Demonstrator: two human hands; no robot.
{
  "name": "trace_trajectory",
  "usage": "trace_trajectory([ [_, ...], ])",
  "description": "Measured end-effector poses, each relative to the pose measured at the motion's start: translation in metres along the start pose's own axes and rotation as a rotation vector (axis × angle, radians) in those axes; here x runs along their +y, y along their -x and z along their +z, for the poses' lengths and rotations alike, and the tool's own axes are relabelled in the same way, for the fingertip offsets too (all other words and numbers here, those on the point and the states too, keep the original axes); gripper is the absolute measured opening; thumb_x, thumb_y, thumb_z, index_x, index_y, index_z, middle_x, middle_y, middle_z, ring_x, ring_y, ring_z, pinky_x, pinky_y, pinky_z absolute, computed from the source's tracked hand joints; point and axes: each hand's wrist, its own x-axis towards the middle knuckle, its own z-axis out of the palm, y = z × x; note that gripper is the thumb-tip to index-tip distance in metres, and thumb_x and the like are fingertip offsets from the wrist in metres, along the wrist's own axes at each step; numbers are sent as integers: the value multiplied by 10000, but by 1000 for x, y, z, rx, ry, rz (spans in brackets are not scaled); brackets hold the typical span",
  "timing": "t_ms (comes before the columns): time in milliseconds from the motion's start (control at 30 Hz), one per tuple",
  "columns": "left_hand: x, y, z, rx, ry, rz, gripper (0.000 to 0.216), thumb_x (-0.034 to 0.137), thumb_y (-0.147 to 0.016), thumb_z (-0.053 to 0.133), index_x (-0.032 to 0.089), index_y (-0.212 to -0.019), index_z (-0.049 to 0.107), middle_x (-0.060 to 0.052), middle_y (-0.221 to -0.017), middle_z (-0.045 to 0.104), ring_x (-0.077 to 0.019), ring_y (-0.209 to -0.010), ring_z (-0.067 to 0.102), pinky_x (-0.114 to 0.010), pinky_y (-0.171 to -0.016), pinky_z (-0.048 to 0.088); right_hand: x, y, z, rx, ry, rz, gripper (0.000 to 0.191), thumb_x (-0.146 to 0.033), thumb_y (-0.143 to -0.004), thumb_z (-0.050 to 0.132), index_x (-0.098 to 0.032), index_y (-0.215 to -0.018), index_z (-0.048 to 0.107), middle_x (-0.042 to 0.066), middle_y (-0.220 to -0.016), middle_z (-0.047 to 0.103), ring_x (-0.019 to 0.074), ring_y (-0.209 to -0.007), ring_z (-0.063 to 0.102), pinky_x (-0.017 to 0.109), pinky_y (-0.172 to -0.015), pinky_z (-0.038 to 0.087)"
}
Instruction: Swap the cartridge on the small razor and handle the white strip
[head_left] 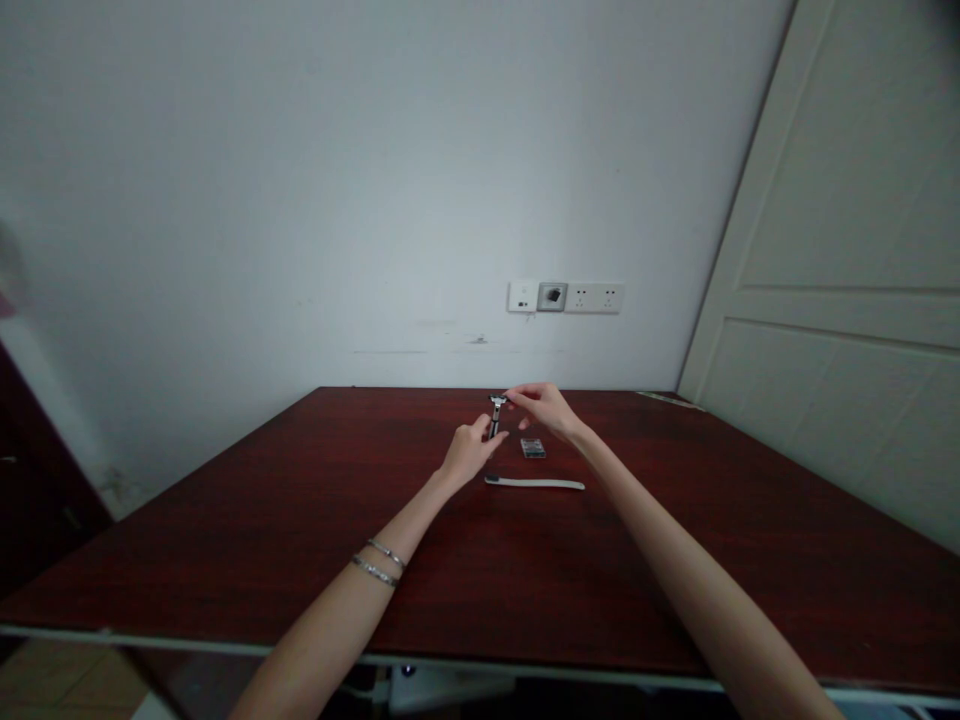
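A pale, bare wall (300,180) fills most of the view, and a cream panelled door (847,300) runs down the right side. Below them lies a broad, dark red wooden bench (225,530) with a light edge strip along its near side. Both of the person's bare forearms reach out over it toward the far middle of the top. The left hand (469,452) is closed around the lower shaft of a metal tool (496,415), a small dark and silver piece with a short crossbar on top, much like a razor, and holds it upright just above the bench. The right hand (547,408) comes in from the right at a slightly higher level, its fingers (517,395) pinched together on the right end of the crossbar, so both hands grip the same tool, one low and one high. On the bench just in front of the hands lies a long, thin white strip (534,483), flat and running left to right, apart from both hands. Between that strip and the right hand sits a small dark packet (532,448), too small to read. A row of white wall sockets (566,297) is set in the wall above the far edge of the bench. Two thin silver bracelets (381,560) circle the left wrist.
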Motion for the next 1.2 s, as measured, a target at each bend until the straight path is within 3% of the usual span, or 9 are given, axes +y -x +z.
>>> trace_trajectory([
  [300, -1, 0, 0, -13, 1, -15, 221, 400, -831, 489, 180, -835, 497, 24, -567, 587, -122, -498, 559, -200, -509, 362, -2, -2, 0, -23, 109, -2, 188, -259, -766, 599, -102, -845, 664, 26, -708, 648, 57, -388, 533, 175, -357, 486],
  [1200, 2, 0, 2, 23, 46, -57, 171, 343, -820, 488, 180, -770, 496, 33, -540, 552, -109, -462, 545, -190, -466, 350, -2, -3, 4, -22, 119, -27, 203, -287, -764, 598, -106, -835, 657, 29, -711, 663, 65, -375, 546, 152, -324, 444],
])
